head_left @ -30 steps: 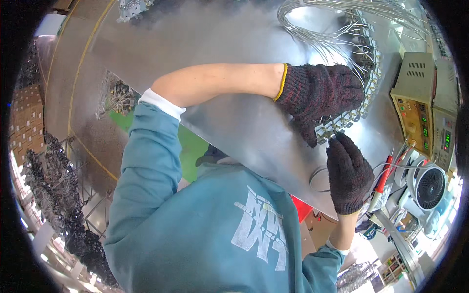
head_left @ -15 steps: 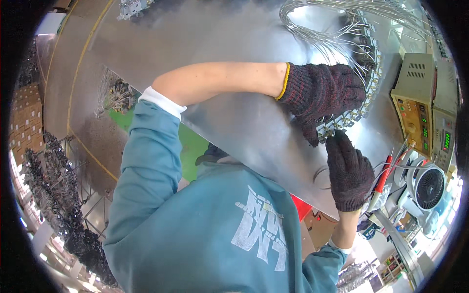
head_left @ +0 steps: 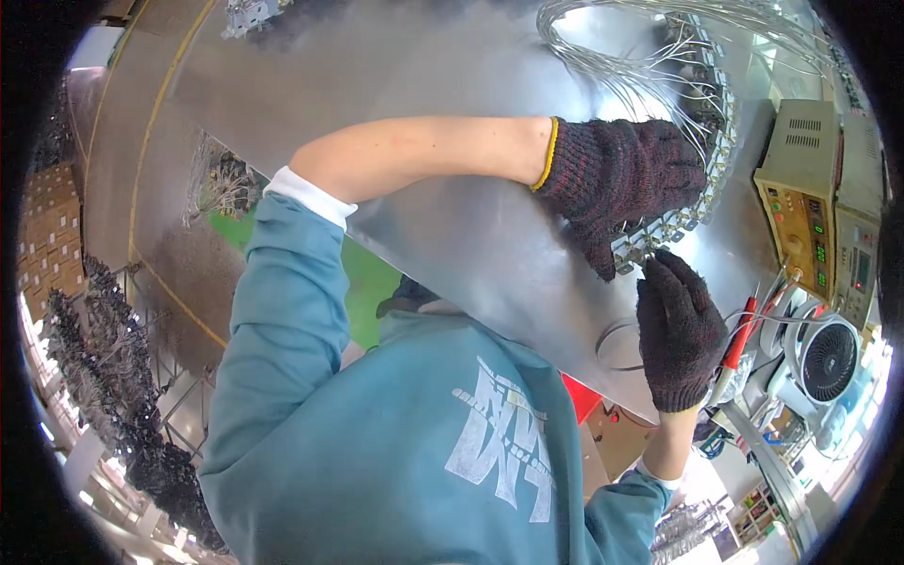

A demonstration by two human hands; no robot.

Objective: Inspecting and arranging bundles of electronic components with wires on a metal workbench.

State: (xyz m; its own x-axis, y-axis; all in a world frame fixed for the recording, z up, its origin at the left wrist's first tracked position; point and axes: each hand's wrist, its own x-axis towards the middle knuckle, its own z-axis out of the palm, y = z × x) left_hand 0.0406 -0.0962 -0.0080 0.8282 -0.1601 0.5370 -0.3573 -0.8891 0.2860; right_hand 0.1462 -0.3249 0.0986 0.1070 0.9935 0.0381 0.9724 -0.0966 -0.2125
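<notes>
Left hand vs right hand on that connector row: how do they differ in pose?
The left hand lies spread over the row of small connectors on the metal table, forearm bare; the right hand sits below the row, fingers pointing up at it. The left glove shows a yellow cuff edge, the right glove none. Both wear dark knit gloves.

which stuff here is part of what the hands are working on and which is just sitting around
In hand:
- left hand and right hand, both in dark knit gloves
- row of small connectors on the metal table
- bundle of grey wires

Lying about:
- beige test instruments
- small fan
- red-handled tools
</notes>
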